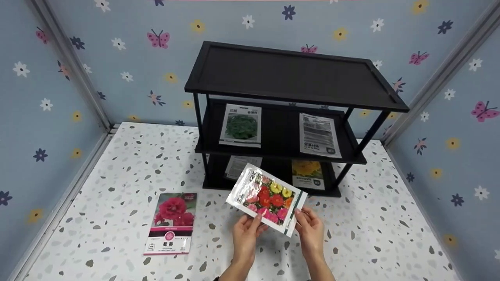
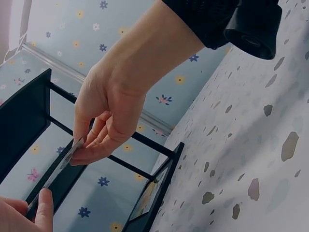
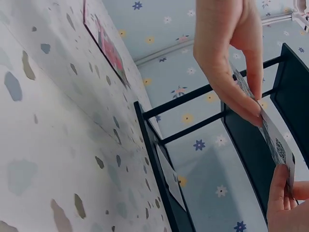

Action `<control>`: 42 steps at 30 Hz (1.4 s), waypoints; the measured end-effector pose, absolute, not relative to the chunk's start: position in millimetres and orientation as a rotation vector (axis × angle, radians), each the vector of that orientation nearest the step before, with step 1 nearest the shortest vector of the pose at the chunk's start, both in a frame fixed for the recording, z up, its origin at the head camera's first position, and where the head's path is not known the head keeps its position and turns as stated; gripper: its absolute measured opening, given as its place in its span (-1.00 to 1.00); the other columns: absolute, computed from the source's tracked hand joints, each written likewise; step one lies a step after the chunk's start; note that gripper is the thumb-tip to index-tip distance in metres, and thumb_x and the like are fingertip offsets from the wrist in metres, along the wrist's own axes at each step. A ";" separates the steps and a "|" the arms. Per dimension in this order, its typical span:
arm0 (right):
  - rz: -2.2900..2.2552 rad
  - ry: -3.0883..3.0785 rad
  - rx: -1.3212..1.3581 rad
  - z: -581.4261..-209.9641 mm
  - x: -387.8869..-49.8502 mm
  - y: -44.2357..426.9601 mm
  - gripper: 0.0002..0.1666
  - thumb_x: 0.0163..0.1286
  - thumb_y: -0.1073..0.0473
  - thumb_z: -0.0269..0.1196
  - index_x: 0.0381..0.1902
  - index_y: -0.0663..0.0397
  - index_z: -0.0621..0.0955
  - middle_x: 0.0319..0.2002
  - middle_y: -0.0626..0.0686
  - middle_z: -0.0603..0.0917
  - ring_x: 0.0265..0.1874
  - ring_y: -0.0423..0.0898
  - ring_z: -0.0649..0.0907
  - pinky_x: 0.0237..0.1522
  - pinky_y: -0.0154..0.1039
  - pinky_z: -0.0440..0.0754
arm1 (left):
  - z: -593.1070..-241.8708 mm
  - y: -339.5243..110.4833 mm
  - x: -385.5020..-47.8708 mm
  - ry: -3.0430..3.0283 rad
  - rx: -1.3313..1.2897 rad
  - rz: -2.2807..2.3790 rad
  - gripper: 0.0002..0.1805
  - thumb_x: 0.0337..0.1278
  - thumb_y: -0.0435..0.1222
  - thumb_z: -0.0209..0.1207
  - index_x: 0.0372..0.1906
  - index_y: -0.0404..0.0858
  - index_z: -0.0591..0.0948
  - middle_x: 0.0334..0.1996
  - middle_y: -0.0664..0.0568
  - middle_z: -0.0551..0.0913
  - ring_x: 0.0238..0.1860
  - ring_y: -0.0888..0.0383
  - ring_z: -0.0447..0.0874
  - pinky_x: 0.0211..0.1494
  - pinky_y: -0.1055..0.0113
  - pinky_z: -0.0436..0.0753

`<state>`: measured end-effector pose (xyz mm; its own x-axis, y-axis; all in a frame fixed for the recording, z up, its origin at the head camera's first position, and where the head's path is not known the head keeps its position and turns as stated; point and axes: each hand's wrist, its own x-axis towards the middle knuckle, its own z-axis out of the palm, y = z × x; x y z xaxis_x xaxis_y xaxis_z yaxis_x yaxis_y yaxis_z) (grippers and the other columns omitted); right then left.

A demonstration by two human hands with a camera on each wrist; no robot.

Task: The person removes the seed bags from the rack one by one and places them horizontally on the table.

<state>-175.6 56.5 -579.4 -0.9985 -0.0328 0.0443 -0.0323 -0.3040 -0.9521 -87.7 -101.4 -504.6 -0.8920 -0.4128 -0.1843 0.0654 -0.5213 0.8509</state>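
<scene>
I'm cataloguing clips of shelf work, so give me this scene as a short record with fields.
Left hand: pinches the mixed-flower packet by its near edge
Right hand: pinches the same packet near its right end
Held packet's pose: tilted, flower picture facing the head camera
Middle shelf: green-leaf packet left, printed-text packet right
Bottom shelf: partly hidden text packet left, yellow-flower packet right
Table: pink-flower packet lying left of the hands

L grip [image 1: 245,239] & R grip [image 1: 311,232] pinching w/ thumbs uppermost.
</scene>
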 end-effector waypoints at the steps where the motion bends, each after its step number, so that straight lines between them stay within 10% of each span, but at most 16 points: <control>1: -2.550 1.822 -0.112 -571.8 -171.2 55.8 -0.62 0.24 0.21 0.18 -0.06 0.34 0.42 -0.25 0.25 0.59 -0.26 0.03 0.62 -0.29 -0.17 0.60 | -495.3 -101.8 -85.0 -1.342 0.565 -2.468 -0.58 0.12 -0.40 0.08 0.02 -0.61 0.33 -0.25 -0.28 0.57 -0.38 0.05 0.62 -0.26 0.24 0.60; 14: -1.976 1.851 -0.353 -478.9 -150.3 68.2 -0.32 0.25 0.12 0.15 0.12 0.54 0.22 -0.24 0.21 0.57 -0.36 -0.01 0.62 -0.35 -0.21 0.61 | -483.2 -138.8 -79.3 -1.655 0.441 -2.479 -0.63 0.08 -0.48 0.06 -0.02 -0.65 0.36 -0.33 -0.26 0.61 -0.47 0.13 0.62 -0.35 0.32 0.61; 18: -1.822 1.790 -0.336 -463.6 -155.1 75.4 -0.50 0.31 0.23 0.07 0.07 0.53 0.28 -0.32 0.09 0.59 -0.47 -0.15 0.59 -0.45 -0.34 0.57 | -478.5 -151.6 -78.2 -1.776 0.293 -2.529 -0.64 0.08 -0.47 0.07 -0.05 -0.65 0.39 -0.32 -0.29 0.61 -0.48 0.12 0.63 -0.34 0.30 0.62; 34: -1.789 2.000 -0.266 -471.3 -149.7 67.6 -0.63 0.18 0.30 0.18 -0.10 0.45 0.43 -0.43 0.07 0.62 -0.65 -0.22 0.51 -0.70 -0.45 0.37 | -479.3 -155.8 -79.2 -1.810 0.260 -2.488 -0.60 0.11 -0.39 0.09 -0.04 -0.63 0.37 -0.30 -0.25 0.60 -0.39 0.10 0.61 -0.31 0.27 0.61; 42: -2.025 1.981 -0.097 -491.7 -130.5 44.8 -0.60 0.22 0.37 0.12 -0.03 0.54 0.35 -0.32 0.21 0.61 -0.38 -0.02 0.63 -0.33 -0.19 0.61 | -494.6 -145.1 -71.9 -1.864 0.303 -2.168 -0.66 0.03 -0.46 0.14 -0.10 -0.61 0.41 -0.33 -0.18 0.56 -0.33 0.02 0.57 -0.30 0.39 0.58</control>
